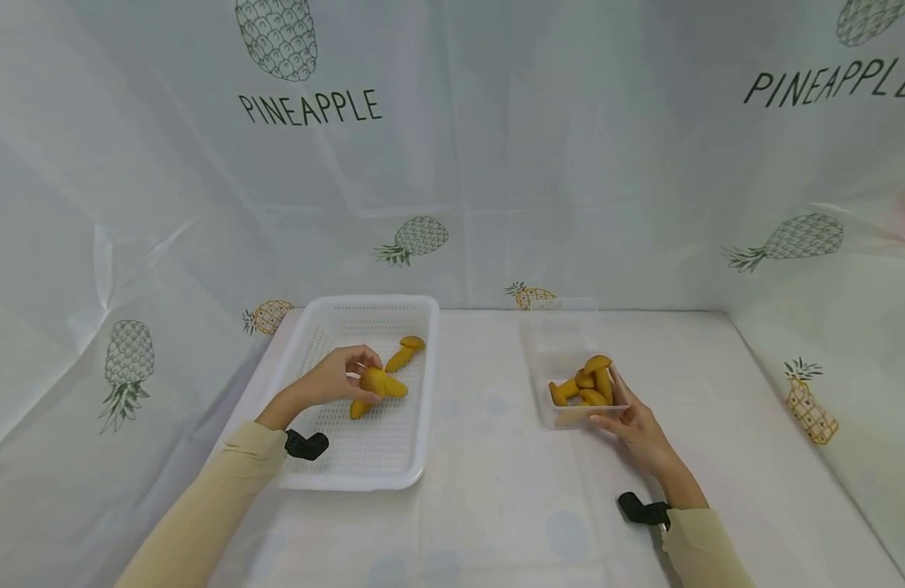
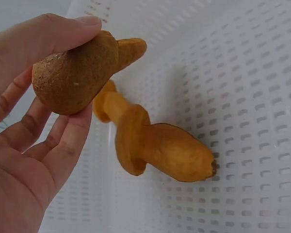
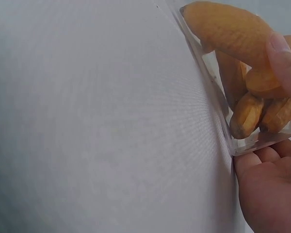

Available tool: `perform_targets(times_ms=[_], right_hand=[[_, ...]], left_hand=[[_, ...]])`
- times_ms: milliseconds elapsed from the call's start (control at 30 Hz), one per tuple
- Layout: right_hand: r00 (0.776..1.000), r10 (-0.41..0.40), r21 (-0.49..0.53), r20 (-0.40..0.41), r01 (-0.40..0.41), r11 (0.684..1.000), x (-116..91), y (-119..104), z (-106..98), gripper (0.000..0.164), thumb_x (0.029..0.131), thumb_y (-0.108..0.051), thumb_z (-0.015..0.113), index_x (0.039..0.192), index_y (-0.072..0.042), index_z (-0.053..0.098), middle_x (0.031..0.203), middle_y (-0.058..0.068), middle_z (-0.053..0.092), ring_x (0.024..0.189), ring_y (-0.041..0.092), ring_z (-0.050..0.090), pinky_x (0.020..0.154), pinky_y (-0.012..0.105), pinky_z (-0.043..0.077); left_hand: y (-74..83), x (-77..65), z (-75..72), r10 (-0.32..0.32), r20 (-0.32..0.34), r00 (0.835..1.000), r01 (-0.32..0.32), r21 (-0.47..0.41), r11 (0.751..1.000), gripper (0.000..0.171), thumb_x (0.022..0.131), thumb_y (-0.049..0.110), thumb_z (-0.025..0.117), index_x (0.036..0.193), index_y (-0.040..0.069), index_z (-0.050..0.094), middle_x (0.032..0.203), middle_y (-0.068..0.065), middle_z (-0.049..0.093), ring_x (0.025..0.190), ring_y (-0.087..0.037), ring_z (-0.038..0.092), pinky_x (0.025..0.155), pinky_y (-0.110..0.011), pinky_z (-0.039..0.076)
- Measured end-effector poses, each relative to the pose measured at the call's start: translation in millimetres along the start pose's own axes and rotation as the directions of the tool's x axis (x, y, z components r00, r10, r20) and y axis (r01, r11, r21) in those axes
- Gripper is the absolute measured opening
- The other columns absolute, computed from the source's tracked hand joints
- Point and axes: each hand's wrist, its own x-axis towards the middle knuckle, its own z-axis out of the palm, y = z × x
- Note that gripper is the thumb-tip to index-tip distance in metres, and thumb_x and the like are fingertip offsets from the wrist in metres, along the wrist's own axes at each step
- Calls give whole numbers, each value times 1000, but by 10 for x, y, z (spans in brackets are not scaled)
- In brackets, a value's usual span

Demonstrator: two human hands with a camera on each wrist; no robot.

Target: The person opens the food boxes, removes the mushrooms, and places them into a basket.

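Over the white perforated basket, my left hand pinches a yellow-brown mushroom between thumb and fingers. Two more mushrooms lie in the basket below it: one mushroom shows close under the hand, another mushroom lies toward the back. On the right, my right hand grips the near right corner of a clear plastic box, thumb at the front and fingers round the side. Several mushrooms are piled inside this box, one standing with its cap above the rim.
The box's clear lid stands raised behind it. A white cloth with pale dots covers the table. Pineapple-printed sheets hang at the back and both sides. Black wrist cameras sit on both sleeves.
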Motion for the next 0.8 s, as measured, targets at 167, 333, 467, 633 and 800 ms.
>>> perform_targets(times_ms=[167,333,467,633,800], right_hand=[[1000,-14,5,3,14,1000,-10,19,10,94,93,-7,71,161,-30,9,165,17,2,148,41,-2,99,4,29],[1000,9,-1,-3,-9,1000,-14,17,-1,94,94,-9,71,161,-33,10,166,12,2,149,37,-2,100,4,26],[1000,3,7,3,-3,1000,-10,26,-6,94,94,-8,71,161,-34,9,166,11,0,149,38,-4,100,3,26],[1000,-9,9,7,9,1000,-9,51,-18,94,94,-8,70,161,-34,9,166,12,0,149,39,-4,99,2,25],[1000,-15,25,9,15,1000,-4,56,-14,94,94,-6,69,161,-33,10,166,12,1,149,39,-4,100,2,24]], left_hand=[[-33,-3,22,4,36,999,-3,-34,999,46,76,5,87,114,-2,62,113,-17,65,102,-33,63,83,-37,58],[-36,25,7,18,43,999,-17,-40,999,46,78,2,85,117,-6,61,112,-22,65,104,-39,64,84,-39,58],[2,62,-4,32,32,999,-30,-43,999,43,79,2,85,116,-3,62,112,-23,65,104,-42,63,84,-39,58],[96,149,19,24,8,1000,-24,-70,997,39,81,1,82,115,1,64,112,-14,65,106,-45,61,85,-35,58],[221,289,62,38,-9,999,-38,-71,997,38,84,7,82,117,1,64,118,-20,63,111,-47,58,86,-35,58]])
